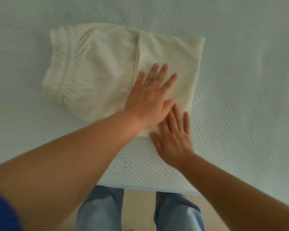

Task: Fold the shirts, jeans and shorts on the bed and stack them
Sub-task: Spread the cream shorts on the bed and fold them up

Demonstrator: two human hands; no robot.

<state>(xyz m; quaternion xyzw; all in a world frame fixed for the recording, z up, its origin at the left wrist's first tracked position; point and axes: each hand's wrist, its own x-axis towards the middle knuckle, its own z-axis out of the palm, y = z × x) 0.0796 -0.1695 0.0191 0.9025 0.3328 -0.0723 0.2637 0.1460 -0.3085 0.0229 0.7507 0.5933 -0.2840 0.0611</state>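
On the quilted, dimpled bed [232, 97], both flat hands, left [148, 97] and right [173, 139], pressed soft cream shorts [98, 64] with a gathered elastic waistband.

We see one pair of cream shorts [107, 67] lying flat on the pale quilted bed [240, 80], across the upper middle of the frame. Their gathered elastic waistband points toward the left, and the leg end at the right is folded over, forming a smooth panel with a straight right edge.
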